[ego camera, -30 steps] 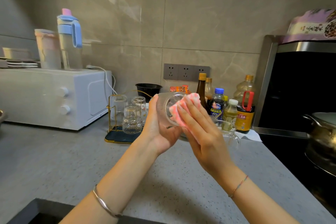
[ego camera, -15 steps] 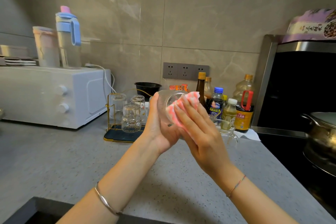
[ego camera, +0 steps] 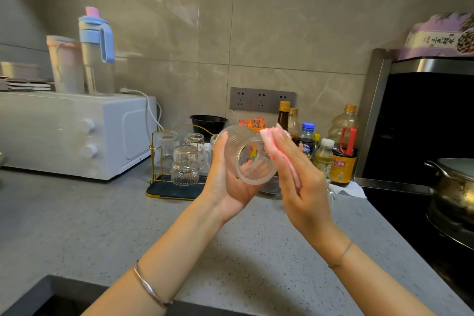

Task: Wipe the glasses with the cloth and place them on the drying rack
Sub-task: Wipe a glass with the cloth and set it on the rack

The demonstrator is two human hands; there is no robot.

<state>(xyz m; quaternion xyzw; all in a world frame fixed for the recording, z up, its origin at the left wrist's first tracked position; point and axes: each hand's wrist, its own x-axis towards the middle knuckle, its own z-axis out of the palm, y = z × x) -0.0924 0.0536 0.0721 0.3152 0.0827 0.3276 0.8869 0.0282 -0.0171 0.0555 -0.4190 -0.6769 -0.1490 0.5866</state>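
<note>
A ribbed clear glass (ego camera: 246,151) lies on its side above the counter, mouth towards me, and my left hand (ego camera: 225,187) grips it from the left and below. My right hand (ego camera: 302,187) holds a pink cloth (ego camera: 269,134) against the glass's right side. Its fingers are nearly straight, with the cloth showing at the fingertips and along the palm edge. The gold-wire drying rack (ego camera: 164,190) with a dark tray stands behind my left hand. Several upturned glasses (ego camera: 185,164) sit on it.
A white microwave (ego camera: 77,133) carrying cups and a blue bottle stands at the left. Sauce and oil bottles (ego camera: 341,156) line the wall behind my right hand, near a black bowl (ego camera: 208,122). A metal pot (ego camera: 454,187) sits on the stove at right; the sink edge (ego camera: 38,297) is bottom left.
My right hand slid with the cloth from over the glass's mouth to its right side, uncovering the opening. The left hand tilted the glass so the mouth faces me more.
</note>
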